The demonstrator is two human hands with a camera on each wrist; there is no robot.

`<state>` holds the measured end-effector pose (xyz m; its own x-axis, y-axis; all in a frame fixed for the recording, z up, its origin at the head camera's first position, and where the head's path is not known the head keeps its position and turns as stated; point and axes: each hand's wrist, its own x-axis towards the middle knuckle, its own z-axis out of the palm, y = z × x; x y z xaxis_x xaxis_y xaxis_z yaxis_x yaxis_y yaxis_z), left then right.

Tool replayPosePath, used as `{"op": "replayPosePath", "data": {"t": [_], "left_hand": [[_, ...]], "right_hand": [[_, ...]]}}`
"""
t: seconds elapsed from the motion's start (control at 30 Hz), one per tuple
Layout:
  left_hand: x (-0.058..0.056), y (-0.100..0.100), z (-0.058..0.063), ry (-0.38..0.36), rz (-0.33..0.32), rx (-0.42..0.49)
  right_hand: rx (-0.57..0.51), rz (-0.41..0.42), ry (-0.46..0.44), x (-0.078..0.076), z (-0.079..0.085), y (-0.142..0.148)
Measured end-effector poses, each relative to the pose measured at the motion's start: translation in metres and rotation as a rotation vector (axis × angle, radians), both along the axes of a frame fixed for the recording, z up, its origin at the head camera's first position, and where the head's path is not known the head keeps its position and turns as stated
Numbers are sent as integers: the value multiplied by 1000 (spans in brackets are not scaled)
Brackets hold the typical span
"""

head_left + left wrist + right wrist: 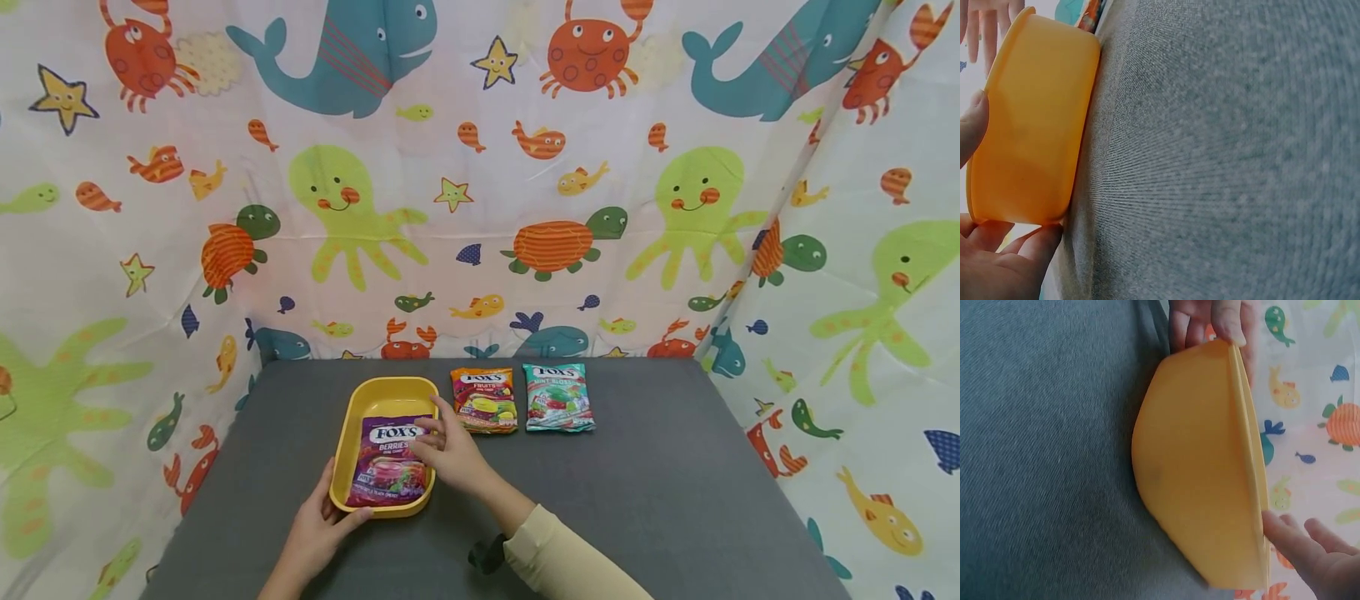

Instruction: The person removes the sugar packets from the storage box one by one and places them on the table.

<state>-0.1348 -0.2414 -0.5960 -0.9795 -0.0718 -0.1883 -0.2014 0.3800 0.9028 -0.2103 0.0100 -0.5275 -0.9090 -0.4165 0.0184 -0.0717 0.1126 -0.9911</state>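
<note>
A yellow plastic container (396, 397) stands on the grey table, with a purple pouch of Fox's Berries candy (390, 462) lying face up inside. My left hand (318, 523) grips the container's near left corner, its thumb at the rim and its fingers against the side wall. Over the right rim hovers my right hand (455, 450), fingers loosely extended above the pouch's right edge. From the right wrist view, a fingertip (1270, 519) appears at or very near the rim; contact cannot be told. Nothing is visibly held in that hand.
An orange Fox's Fruits pouch (483, 402) and a green Fox's Mint pouch (558, 398) lie side by side to the right of the container, near the table's back edge. A curtain (480, 250) printed with sea animals hangs behind and along both sides of the grey table (637, 500).
</note>
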Motion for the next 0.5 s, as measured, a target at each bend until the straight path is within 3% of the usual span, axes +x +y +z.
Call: {"op": "replayPosePath", "data": {"t": [0.3,0.5], "left_hand": [[0,0,-1,12,-10,26],[1,-1,0,22,-11,12]], "right_hand": [[129,-58,2,6,8,-14],[122,-56,-31,9,9,-28]]}}
